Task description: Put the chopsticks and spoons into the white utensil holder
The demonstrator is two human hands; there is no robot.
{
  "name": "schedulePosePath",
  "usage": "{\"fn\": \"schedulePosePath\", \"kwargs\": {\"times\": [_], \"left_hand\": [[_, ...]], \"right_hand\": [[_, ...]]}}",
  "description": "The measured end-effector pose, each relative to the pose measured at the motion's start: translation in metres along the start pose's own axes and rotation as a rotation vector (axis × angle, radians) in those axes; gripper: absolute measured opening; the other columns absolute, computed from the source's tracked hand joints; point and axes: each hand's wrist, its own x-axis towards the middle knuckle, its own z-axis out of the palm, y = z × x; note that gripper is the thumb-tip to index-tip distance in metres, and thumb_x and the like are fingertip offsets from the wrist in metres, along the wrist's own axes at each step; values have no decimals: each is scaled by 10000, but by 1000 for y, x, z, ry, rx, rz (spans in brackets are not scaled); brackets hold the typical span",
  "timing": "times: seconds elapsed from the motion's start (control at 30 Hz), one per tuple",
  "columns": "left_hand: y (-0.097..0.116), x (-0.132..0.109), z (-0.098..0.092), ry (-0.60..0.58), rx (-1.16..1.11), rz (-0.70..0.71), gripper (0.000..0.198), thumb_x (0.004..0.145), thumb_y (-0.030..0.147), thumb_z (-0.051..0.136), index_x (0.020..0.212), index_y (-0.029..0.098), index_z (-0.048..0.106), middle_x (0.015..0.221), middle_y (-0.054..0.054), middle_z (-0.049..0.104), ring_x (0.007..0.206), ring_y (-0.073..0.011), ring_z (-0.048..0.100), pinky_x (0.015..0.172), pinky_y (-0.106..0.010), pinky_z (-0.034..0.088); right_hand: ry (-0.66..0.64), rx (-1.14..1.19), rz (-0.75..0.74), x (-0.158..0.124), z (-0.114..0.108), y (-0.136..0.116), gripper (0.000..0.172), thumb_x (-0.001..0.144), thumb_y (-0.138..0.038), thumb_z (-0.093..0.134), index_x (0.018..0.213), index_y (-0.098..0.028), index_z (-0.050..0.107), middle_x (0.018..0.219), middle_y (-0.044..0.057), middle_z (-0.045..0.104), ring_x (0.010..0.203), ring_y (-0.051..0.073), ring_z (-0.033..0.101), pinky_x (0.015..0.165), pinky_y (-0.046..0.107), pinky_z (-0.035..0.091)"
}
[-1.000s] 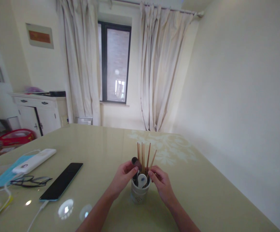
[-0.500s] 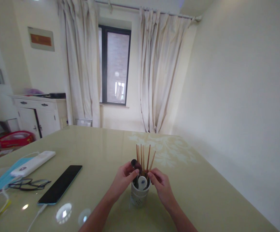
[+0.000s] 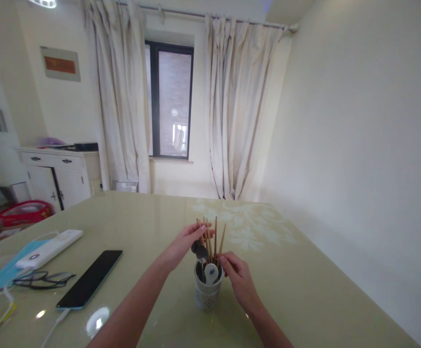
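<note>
A pale ceramic utensil holder (image 3: pixel 206 296) with small dark marks stands upright on the table. In it are several wooden chopsticks (image 3: pixel 216 237), dark metal spoons (image 3: pixel 202 253) and a white spoon (image 3: pixel 211 273) with a blue motif. My left hand (image 3: pixel 186 242) reaches over the spoons, its fingers closed around the tops of the left-hand chopsticks. Beside the holder's right rim, my right hand (image 3: pixel 236 270) is pinched at the low part of the rightmost chopstick; its fingertips are partly hidden.
On the left of the glossy table (image 3: pixel 152 217) lie a black phone (image 3: pixel 90 279) on a cable, eyeglasses (image 3: pixel 43 279), a white power strip-like device (image 3: pixel 51 249) and a blue mask (image 3: pixel 14 266). A wall (image 3: pixel 359 169) runs along the right.
My left hand has moved up and away from the dark spoon to the chopstick tops. The dark spoons sit differently in the holder. My right hand stays at the right rim.
</note>
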Motion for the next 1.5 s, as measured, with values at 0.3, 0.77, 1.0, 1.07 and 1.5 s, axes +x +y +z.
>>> {"fn": "schedulePosePath", "kwargs": {"times": [0.3,0.77,1.0,1.07,1.5], "left_hand": [[22,24,3,-344,187,-64,449,832,535,835,1113,190,782,1088,-109,829,1038,-248,769,992,-385,561],[41,21,24,-297,348,81,389,819,548,826,940,179,794,969,-106,830,927,-261,757,877,-383,565],[73,24,30,-240,323,168,382,834,510,829,958,154,769,982,-115,826,981,-271,761,950,-423,555],[93,21,31,-213,332,200,374,848,503,820,972,154,763,1005,-114,828,990,-270,761,936,-422,567],[158,11,-89,339,15,202,262,897,231,807,1142,191,722,1082,-97,809,994,-231,799,800,-334,657]], "right_hand": [[62,-20,-21,2,5,-1,532,947,-697,634,796,-197,740,705,22,622,664,193,550,608,297,444],[61,1,-1,-2,12,1,539,974,-692,596,940,-181,764,822,63,706,761,232,631,651,310,464],[12,37,22,-4,14,7,605,939,-762,599,926,-176,751,854,71,713,800,246,644,701,328,497],[7,52,25,-4,14,8,605,952,-756,588,939,-176,761,868,74,724,820,250,656,732,337,512],[-48,83,40,-6,13,5,567,1011,-692,552,1148,-194,785,1093,102,789,1013,286,697,891,381,519]]}}
